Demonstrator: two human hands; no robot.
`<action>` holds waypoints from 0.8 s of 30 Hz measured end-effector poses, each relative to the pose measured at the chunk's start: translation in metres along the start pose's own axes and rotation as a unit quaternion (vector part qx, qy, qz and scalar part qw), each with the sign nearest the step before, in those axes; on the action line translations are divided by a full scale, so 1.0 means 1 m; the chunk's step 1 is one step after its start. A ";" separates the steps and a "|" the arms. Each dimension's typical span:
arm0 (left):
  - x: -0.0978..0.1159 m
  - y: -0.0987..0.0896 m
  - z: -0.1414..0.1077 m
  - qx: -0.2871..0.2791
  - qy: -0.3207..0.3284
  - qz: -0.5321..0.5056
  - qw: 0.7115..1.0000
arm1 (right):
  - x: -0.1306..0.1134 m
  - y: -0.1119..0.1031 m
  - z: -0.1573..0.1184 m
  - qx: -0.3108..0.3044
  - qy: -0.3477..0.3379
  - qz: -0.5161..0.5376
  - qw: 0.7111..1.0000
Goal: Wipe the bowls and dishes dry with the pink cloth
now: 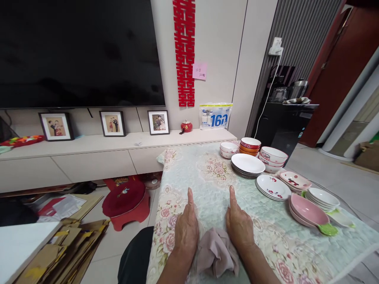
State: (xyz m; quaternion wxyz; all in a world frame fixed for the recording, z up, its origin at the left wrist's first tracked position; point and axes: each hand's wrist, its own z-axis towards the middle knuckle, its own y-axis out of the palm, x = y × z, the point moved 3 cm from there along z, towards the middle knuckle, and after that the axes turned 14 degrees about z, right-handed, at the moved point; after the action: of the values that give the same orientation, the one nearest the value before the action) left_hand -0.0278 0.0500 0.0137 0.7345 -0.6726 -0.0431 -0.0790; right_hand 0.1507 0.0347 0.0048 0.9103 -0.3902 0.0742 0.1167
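My left hand [187, 230] and my right hand [240, 228] rest at the near side of the table, one on each side of a crumpled greyish-pink cloth [218, 250]. Both index fingers stretch forward, while the other fingers look curled and are partly hidden. Neither hand seems to hold anything. To the right of my right hand are stacked plates with red flowers [272, 187], pink oval dishes with green leaf handles [309, 211] and small white dishes [322, 198]. Farther back stand a stack of white plates [248, 163] and several bowls [250, 143].
A quilted floral cloth [201, 169] covers the table. Behind it runs a low white cabinet [94, 156] with framed photos, a red pot [186, 126] and a plastic pack [215, 116]. On the floor at left are a red stool [126, 203] and flattened cardboard [68, 252].
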 end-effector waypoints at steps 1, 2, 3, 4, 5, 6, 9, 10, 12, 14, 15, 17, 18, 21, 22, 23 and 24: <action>-0.001 0.002 0.000 0.001 0.001 -0.006 1.000 | 0.000 0.000 0.000 0.002 0.003 -0.004 1.000; -0.001 0.003 0.000 0.002 0.002 -0.010 1.000 | 0.000 0.000 0.000 0.004 0.003 -0.006 1.000; -0.002 0.004 0.000 0.002 0.002 -0.014 1.000 | 0.000 0.000 0.000 0.006 0.002 -0.007 1.000; -0.002 0.004 0.000 0.002 0.004 -0.017 1.000 | 0.000 0.000 0.000 0.007 0.001 -0.006 1.000; -0.002 0.004 0.000 0.001 0.007 -0.020 1.000 | 0.000 0.000 0.000 0.005 0.001 -0.005 1.000; -0.002 0.004 0.000 0.000 0.010 -0.024 1.000 | 0.000 0.001 0.000 0.002 0.001 -0.003 1.000; -0.002 0.003 0.000 -0.004 0.015 -0.039 0.999 | 0.001 0.002 -0.001 -0.007 0.005 -0.001 1.000; -0.002 0.003 0.000 -0.003 0.014 -0.046 0.999 | 0.001 0.003 -0.001 -0.009 0.007 -0.001 1.000; -0.003 0.003 0.000 0.004 0.008 -0.061 0.998 | 0.002 0.004 -0.002 -0.012 0.011 -0.001 1.000; -0.003 0.004 0.000 0.012 0.004 -0.075 0.997 | 0.002 0.004 -0.002 -0.017 0.017 -0.002 1.000; -0.003 0.004 0.001 0.013 0.003 -0.078 0.997 | 0.003 0.004 -0.002 -0.020 0.019 -0.002 1.000; -0.002 0.004 0.001 0.011 0.007 -0.072 0.997 | 0.003 0.005 -0.002 -0.029 0.021 0.004 0.999; -0.002 0.004 0.001 0.009 0.012 -0.067 0.998 | 0.002 0.004 -0.002 -0.034 0.023 0.008 0.999; -0.001 0.003 0.001 0.005 0.016 -0.062 0.998 | 0.002 0.004 -0.002 -0.047 0.030 0.017 0.998; -0.001 0.003 0.001 0.003 0.014 -0.061 0.998 | 0.002 0.005 -0.002 -0.050 0.033 0.018 0.998; -0.001 0.003 0.001 0.002 0.010 -0.061 0.998 | 0.002 0.005 -0.003 -0.052 0.034 0.017 0.998; -0.001 0.004 0.001 0.002 0.008 -0.060 0.998 | 0.002 0.005 -0.003 -0.053 0.034 0.016 0.998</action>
State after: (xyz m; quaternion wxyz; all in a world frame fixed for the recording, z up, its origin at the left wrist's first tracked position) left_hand -0.0284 0.0518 0.0102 0.7300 -0.6667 -0.0781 -0.1284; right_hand 0.1516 0.0364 -0.0011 0.8835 -0.4400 0.1050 0.1218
